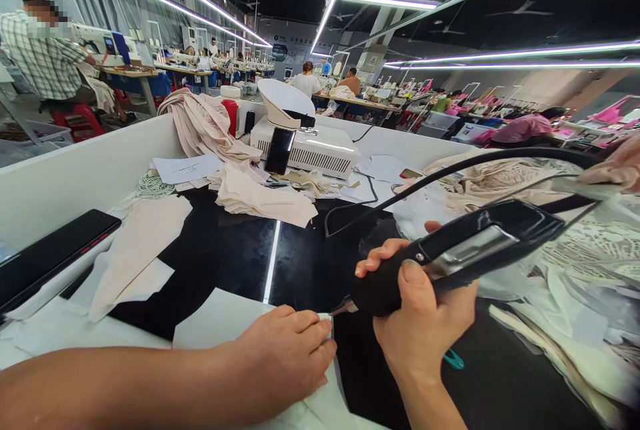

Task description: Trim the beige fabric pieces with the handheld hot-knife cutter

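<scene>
My right hand (pixel 420 317) is wrapped round a black corded handheld cutter (pixel 450 250), thumb on its near side. Its narrow tip (pixel 345 307) points left and down to the edge of a white sheet (pixel 220 317) on the black tabletop (pixel 225 257). Just left of that tip, my left hand (pixel 290 357) is closed, its fingers curled together on the sheet's edge. Whether the sheet is paper or cloth I cannot tell. The fingertips of my left hand are partly hidden. From the cutter's rear, a thick black cable (pixel 480 160) arches.
Pale pink fabric pieces (pixel 265 197) lie beyond my hands; more cloth is heaped at right (pixel 575 243). A phone (pixel 280 150) leans on a white vented box (pixel 320 147). A long black case-like object (pixel 55 250) lies left. A low white wall (pixel 90 163) borders the table.
</scene>
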A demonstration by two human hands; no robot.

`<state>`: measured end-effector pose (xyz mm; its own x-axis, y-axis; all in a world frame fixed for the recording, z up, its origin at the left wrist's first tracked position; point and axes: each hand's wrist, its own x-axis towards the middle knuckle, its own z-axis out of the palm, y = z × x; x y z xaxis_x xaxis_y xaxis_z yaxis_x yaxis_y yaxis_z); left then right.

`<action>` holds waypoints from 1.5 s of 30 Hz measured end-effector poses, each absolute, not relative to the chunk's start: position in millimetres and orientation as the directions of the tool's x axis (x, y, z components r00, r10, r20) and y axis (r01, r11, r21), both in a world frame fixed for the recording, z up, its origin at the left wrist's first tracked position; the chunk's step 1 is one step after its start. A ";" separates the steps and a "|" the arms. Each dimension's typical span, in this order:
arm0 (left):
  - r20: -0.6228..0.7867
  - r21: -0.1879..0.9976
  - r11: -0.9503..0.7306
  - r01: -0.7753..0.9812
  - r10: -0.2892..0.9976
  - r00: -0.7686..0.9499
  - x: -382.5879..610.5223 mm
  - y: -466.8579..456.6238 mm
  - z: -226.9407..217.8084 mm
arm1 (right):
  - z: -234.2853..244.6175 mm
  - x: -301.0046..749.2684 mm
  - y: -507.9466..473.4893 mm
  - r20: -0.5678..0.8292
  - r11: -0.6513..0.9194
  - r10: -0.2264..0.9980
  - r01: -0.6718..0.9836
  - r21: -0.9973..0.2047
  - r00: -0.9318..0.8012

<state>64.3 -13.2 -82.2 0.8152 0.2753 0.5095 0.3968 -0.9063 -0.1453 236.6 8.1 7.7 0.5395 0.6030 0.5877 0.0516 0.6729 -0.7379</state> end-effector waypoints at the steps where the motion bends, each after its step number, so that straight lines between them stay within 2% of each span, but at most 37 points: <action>1: 0.518 -0.141 -0.907 0.396 0.273 0.811 64.0 -12.9 -81.0 | 7.9 235.8 8.6 0.586 0.678 0.599 0.044 -0.734 0.546; 7: 0.515 -0.126 -0.913 0.388 0.274 0.812 62.8 -12.5 -77.0 | 5.7 234.3 9.7 0.586 0.675 0.624 0.020 -0.737 0.517; 15: 0.463 -0.108 -0.921 0.375 0.287 0.838 62.3 -11.5 -76.7 | 8.1 230.8 9.2 0.586 0.691 0.609 0.005 -0.723 0.535; 20: 0.417 -0.110 -0.928 0.356 0.282 0.864 61.6 -9.8 -74.4 | 6.4 226.5 8.3 0.590 0.691 0.640 -0.034 -0.722 0.492; 27: 0.466 -0.079 -0.919 0.387 0.309 0.829 66.3 -8.9 -89.9 | -0.8 228.0 7.6 0.608 0.691 0.639 -0.004 -0.723 0.471; 40: 0.471 -0.091 -0.935 0.343 0.263 0.842 63.6 -1.8 -96.6 | 3.9 223.3 9.1 0.600 0.652 0.651 0.063 -0.755 0.465; 45: 0.482 -0.020 -0.947 0.320 0.271 0.833 58.2 0.6 -88.1 | 8.7 229.3 5.6 0.601 0.636 0.627 0.120 -0.762 0.496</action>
<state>58.2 0.6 -88.1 0.8334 0.2709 0.4818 0.3197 -0.9473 -0.0203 229.3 5.6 8.7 0.4960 0.6267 0.6011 0.1202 0.6360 -0.7623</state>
